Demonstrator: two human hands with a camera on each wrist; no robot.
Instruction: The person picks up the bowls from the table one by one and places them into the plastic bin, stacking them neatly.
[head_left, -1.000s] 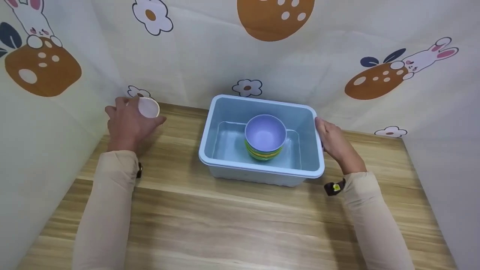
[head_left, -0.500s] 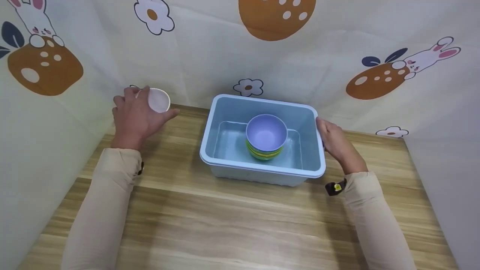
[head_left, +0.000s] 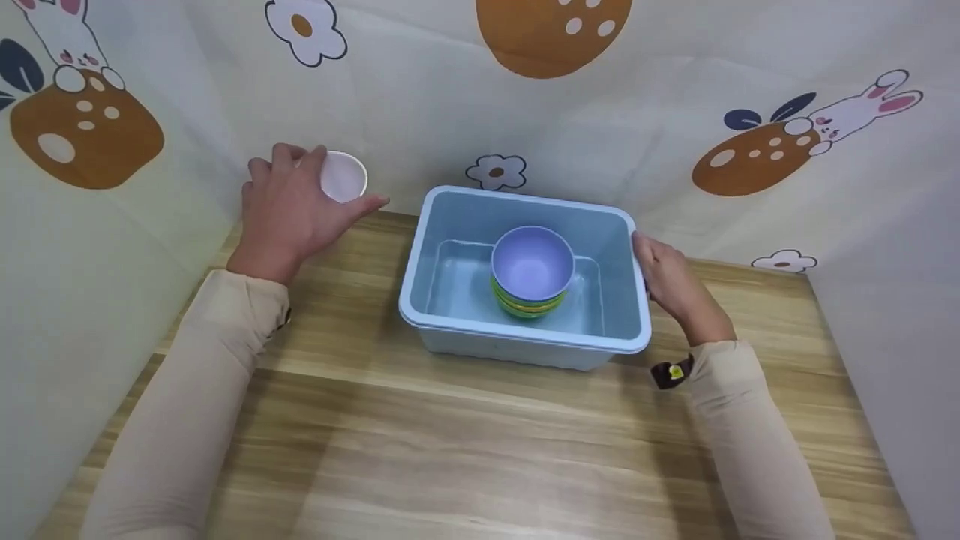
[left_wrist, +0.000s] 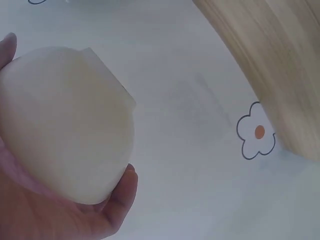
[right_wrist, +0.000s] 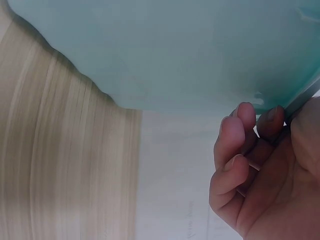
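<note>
My left hand (head_left: 289,208) holds a small white bowl (head_left: 345,178) up in front of the back wall, left of the bin. In the left wrist view the white bowl's rounded underside (left_wrist: 67,125) shows a short foot, with fingertips at its edges. My right hand (head_left: 675,289) grips the right rim of a light blue plastic bin (head_left: 517,349); in the right wrist view its fingers (right_wrist: 232,135) curl under that rim. Inside the bin a purple bowl (head_left: 532,264) tops a stack of green and yellow bowls (head_left: 529,308).
The bin stands on a wood-grain table (head_left: 480,442). Pale fabric walls (head_left: 405,97) printed with rabbits, orange fruit and flowers enclose the back and sides. Black wrist straps sit at both sleeves, one with a yellow-green mark (head_left: 676,372).
My left hand has risen and moved right and farther back with the white bowl. My right hand, the bin and the stack have stayed in place.
</note>
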